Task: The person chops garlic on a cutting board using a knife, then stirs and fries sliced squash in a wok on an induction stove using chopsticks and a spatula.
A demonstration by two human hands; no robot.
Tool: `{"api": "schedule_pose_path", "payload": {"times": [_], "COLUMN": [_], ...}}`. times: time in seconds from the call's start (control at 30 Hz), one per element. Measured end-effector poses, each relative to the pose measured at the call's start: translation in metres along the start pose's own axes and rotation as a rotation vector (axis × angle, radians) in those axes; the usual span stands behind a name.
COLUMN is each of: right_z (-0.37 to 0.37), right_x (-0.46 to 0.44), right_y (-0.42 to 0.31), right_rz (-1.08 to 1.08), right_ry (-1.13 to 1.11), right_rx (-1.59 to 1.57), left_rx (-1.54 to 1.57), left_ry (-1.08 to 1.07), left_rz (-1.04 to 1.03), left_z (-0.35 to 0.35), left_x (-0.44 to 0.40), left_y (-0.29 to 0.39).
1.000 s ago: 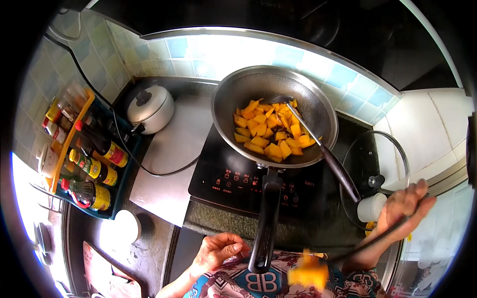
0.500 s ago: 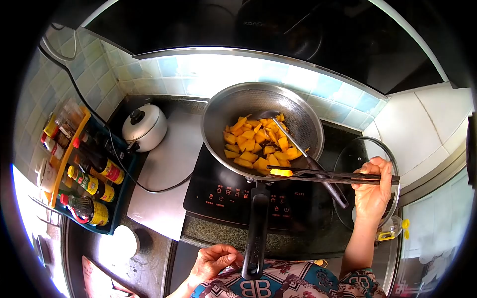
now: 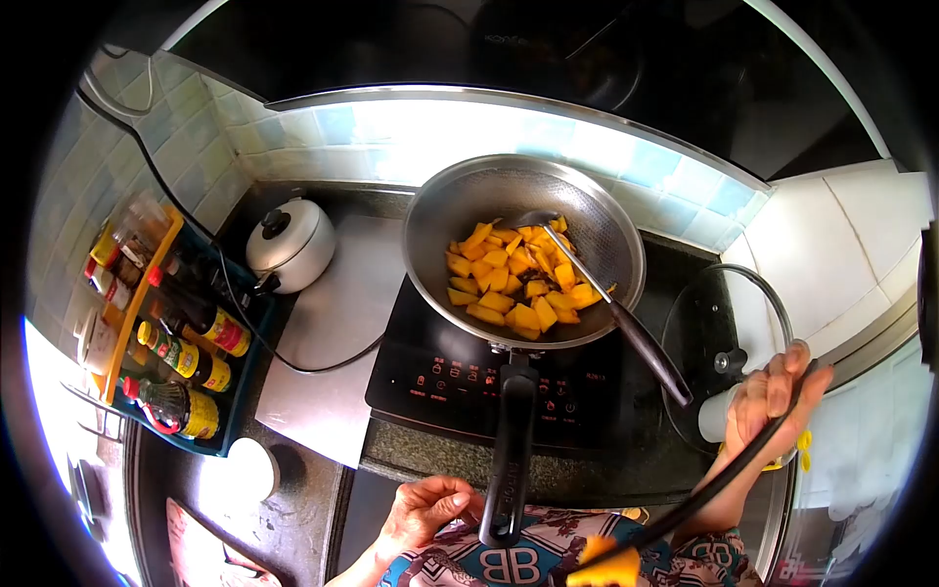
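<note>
My right hand point(image 3: 773, 406) is closed around dark chopsticks point(image 3: 706, 497), which slant down toward the bottom of the view. A yellow-orange piece of pumpkin point(image 3: 611, 565) is pinched at their tips, close to the camera and blurred. Loosely curled, my left hand point(image 3: 427, 513) rests just left of the wok's black handle point(image 3: 509, 460), with nothing visible in its fingers. Chunks of pumpkin point(image 3: 499, 269) lie in the steel wok point(image 3: 445, 210). A spatula point(image 3: 636, 338) leans in it, its dark handle over the right rim.
The wok stands on a black induction cooktop point(image 3: 450, 377). A glass lid point(image 3: 724, 303) lies at the right by the wall. At the left are a lidded white pot point(image 3: 293, 249) and a rack of sauce bottles point(image 3: 186, 352). A cord point(image 3: 284, 370) crosses the counter.
My right hand has moved the chopsticks and the pumpkin piece from above the wok's near rim down toward the camera. My left hand stays by the handle.
</note>
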State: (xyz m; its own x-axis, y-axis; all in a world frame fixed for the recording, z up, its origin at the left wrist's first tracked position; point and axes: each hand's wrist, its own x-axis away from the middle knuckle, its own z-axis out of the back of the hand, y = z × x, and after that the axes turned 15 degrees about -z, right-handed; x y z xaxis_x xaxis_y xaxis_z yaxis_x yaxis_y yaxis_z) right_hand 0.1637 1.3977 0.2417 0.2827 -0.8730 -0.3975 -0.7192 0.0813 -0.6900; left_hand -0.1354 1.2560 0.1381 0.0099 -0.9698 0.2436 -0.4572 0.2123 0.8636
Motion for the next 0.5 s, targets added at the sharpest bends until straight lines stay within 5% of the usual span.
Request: {"api": "schedule_pose_path", "payload": {"times": [0.5], "right_z": [-0.016], "right_x": [0.003], "right_y": [-0.012], "right_rz": [-0.025], "right_ry": [-0.202], "right_rx": [-0.132], "left_rx": [0.062], "left_ry": [-0.049], "left_rz": [-0.117], "left_z": [0.006], "left_x": [-0.001], "left_y": [-0.006]}}
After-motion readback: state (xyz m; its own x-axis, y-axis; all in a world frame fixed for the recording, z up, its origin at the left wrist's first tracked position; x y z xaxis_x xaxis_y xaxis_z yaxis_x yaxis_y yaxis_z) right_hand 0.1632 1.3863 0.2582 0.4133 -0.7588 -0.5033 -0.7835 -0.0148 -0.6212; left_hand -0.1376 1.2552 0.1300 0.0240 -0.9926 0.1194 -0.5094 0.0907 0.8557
